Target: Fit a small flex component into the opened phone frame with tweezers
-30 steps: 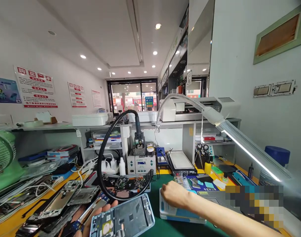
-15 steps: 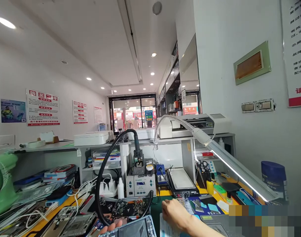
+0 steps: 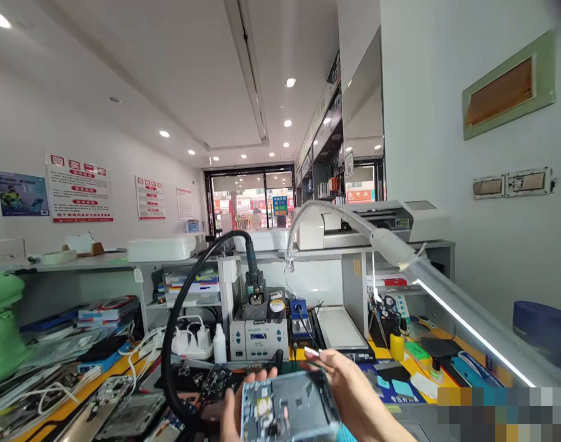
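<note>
Half curled, the left hand (image 3: 231, 408) held the left end of an opened phone (image 3: 308, 399) low at the bottom edge of the view, fingers showing along its far side. The right hand (image 3: 347, 377), its fingertips pinched together on a small pale sliver (image 3: 312, 352), stood at the phone's other end; whether it also touched the casing could not be told. A loosened pinch might have dropped the sliver into the exposed internals or among the circuit boards (image 3: 216, 382) beyond, and a one-sided hold could have let the phone tip. The black hose (image 3: 166, 362) looped near the left hand, where a wide sweep risked a snag. The phone's near edge was cut off, its underside hidden, and the sliver too small to identify. Below the lamp (image 3: 474, 331), a pixelated patch (image 3: 501, 411) masked whatever lay behind.
</note>
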`<act>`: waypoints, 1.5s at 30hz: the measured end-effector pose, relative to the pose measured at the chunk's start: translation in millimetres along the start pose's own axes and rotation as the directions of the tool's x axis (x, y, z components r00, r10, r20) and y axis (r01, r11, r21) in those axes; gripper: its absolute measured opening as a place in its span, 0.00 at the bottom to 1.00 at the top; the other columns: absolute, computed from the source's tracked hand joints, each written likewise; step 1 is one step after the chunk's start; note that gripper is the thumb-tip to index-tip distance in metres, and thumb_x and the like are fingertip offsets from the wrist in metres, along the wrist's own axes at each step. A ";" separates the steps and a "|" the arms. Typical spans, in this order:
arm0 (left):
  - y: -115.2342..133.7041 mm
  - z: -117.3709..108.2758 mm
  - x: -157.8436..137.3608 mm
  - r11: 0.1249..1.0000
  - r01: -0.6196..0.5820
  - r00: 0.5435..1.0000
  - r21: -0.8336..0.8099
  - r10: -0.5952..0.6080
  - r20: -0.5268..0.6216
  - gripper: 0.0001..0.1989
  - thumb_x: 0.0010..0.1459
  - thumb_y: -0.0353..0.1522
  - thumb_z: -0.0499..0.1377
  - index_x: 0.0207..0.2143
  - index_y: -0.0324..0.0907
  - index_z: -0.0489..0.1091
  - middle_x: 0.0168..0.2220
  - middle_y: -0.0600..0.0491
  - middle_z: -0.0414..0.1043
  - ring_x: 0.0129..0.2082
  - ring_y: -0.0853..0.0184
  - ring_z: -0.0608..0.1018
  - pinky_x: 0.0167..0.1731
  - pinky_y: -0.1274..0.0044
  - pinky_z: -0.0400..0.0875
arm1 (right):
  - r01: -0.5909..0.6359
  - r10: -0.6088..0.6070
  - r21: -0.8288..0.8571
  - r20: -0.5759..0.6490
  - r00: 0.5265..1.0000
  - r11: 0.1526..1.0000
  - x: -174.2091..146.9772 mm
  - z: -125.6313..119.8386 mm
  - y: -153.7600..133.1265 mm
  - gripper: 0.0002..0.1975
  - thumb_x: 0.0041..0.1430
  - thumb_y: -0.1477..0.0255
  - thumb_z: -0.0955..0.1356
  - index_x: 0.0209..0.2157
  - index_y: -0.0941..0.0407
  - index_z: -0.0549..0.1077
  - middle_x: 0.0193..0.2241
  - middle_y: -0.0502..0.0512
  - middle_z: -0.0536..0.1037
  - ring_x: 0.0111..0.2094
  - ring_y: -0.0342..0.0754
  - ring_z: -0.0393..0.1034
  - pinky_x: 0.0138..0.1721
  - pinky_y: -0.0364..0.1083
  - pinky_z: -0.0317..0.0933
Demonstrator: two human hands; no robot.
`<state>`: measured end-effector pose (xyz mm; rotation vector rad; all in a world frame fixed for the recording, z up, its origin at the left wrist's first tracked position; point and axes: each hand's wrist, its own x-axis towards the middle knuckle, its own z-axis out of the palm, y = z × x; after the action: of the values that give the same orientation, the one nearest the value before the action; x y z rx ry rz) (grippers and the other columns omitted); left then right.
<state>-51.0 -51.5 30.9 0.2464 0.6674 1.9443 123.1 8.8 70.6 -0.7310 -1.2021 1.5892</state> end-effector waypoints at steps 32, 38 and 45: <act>-47.5 34.2 41.1 0.845 0.407 0.888 0.348 -0.455 0.066 0.20 0.65 0.40 0.59 0.50 0.34 0.77 0.42 0.40 0.83 0.38 0.49 0.84 0.23 0.66 0.82 | 0.498 -0.420 -0.736 0.315 0.851 0.458 -1.1 -83.7 7.0 0.07 0.61 0.78 0.72 0.35 0.50 0.80 0.55 0.56 0.77 0.64 0.57 0.65 0.64 0.60 0.59; -47.1 30.1 39.1 0.860 0.421 0.896 0.288 -0.444 0.018 0.20 0.62 0.40 0.62 0.50 0.36 0.78 0.45 0.42 0.83 0.43 0.47 0.84 0.32 0.64 0.83 | 0.564 -0.448 -0.739 0.390 0.804 0.368 -4.5 -79.3 14.8 0.10 0.59 0.80 0.72 0.38 0.50 0.79 0.56 0.57 0.75 0.67 0.62 0.60 0.67 0.64 0.57; -46.4 32.8 37.0 0.878 0.409 0.906 0.250 -0.423 0.002 0.21 0.61 0.40 0.63 0.52 0.37 0.78 0.44 0.43 0.83 0.44 0.46 0.84 0.39 0.61 0.82 | 0.650 -0.490 -0.733 0.499 0.715 0.201 -7.1 -75.6 17.7 0.12 0.56 0.83 0.72 0.39 0.53 0.79 0.55 0.61 0.76 0.67 0.65 0.60 0.66 0.67 0.56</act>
<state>-17.6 7.4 28.0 0.2828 0.8479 1.4366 185.7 28.3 28.3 -0.6209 -2.1643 0.2342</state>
